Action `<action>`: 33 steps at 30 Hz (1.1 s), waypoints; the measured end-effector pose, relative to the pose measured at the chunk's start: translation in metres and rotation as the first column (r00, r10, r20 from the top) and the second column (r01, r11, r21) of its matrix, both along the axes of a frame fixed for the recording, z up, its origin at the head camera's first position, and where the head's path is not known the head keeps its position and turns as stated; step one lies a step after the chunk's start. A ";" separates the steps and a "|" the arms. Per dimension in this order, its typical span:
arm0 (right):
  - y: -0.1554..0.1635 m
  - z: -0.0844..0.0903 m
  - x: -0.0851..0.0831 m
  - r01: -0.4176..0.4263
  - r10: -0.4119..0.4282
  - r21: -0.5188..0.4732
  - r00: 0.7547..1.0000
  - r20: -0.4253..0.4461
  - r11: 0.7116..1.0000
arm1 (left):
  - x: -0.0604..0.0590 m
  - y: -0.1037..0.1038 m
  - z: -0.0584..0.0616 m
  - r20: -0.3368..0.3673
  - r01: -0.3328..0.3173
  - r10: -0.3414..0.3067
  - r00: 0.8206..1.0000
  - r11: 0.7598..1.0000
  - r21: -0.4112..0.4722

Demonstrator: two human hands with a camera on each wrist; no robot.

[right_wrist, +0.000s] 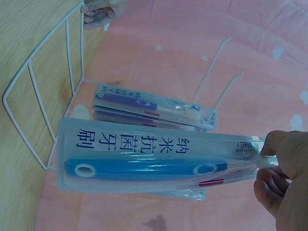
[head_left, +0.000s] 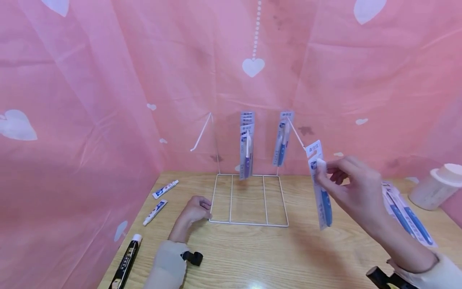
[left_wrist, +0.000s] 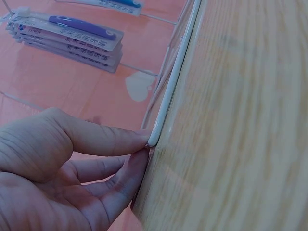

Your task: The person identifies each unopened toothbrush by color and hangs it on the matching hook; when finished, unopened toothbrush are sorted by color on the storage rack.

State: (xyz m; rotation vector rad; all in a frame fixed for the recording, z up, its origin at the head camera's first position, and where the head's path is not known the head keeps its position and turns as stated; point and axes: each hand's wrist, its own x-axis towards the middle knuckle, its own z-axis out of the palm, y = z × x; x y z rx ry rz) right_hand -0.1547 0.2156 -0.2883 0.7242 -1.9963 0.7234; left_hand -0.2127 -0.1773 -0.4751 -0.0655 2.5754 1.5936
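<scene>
Pink backdrop; left hand pinches rack, right hand a toothbrush, hook just left. Hanging step, I guess: align slot.

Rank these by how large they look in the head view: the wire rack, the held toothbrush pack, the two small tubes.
1. Wire rack
2. Held toothbrush pack
3. Farther small tube and nearer small tube: they look alike, so unranked.

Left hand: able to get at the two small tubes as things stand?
Probably yes: only bare tabletop separates the left hand from the small tubes, though its grip on the wire rack would need to release first.
</scene>
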 end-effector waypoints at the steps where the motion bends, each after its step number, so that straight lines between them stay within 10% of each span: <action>1: -0.002 -0.001 -0.001 0.005 -0.005 0.001 1.000 0.007 1.000 | 0.000 0.000 0.000 0.003 -0.001 0.001 1.000 1.000 0.001; 33: -0.043 -0.020 -0.091 0.216 -0.190 -0.136 0.965 0.180 0.967 | 0.000 0.000 0.003 0.033 0.004 -0.004 0.999 1.000 -0.004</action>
